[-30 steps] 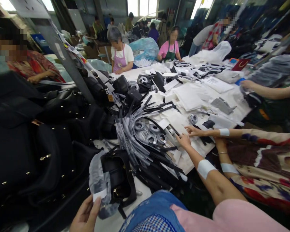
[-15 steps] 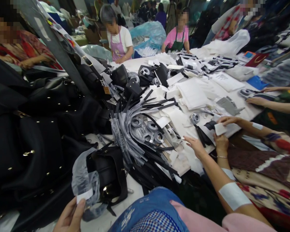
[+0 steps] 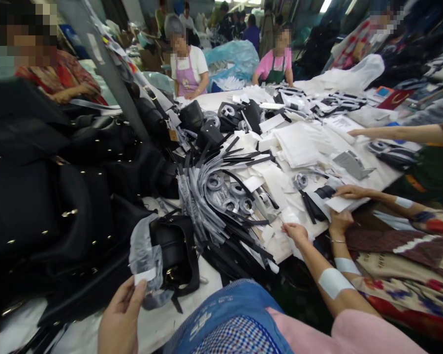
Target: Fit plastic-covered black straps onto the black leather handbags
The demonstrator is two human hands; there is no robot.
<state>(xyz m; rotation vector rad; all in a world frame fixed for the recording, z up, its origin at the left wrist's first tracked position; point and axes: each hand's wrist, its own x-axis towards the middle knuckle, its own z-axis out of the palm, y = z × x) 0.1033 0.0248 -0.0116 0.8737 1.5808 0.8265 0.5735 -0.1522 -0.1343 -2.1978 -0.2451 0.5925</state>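
Note:
My left hand [image 3: 120, 319] is at the bottom of the view, pinching a crumpled clear plastic wrap [image 3: 144, 260] with a small white tape tab [image 3: 145, 276]. The wrap hangs off a black handbag [image 3: 177, 253] lying on the table's near edge. My right hand [image 3: 295, 231], arm stretched out with a white patch on the forearm, rests closed on thin white sheets [image 3: 286, 216] at the table's near-right edge. A heap of black straps and grey plastic-wrapped strips [image 3: 214, 206] lies between the two hands.
A big pile of black studded bags [image 3: 59, 196] fills the left. White foam sheets [image 3: 299, 142] cover the table's middle. A neighbour's hands [image 3: 349, 191] hold a white piece at right. Other people sit around the far side.
My right hand has drawn back toward the table's near edge and closed on the white sheets. My left hand keeps its pinch on the wrap. The neighbour's hands moved a white piece.

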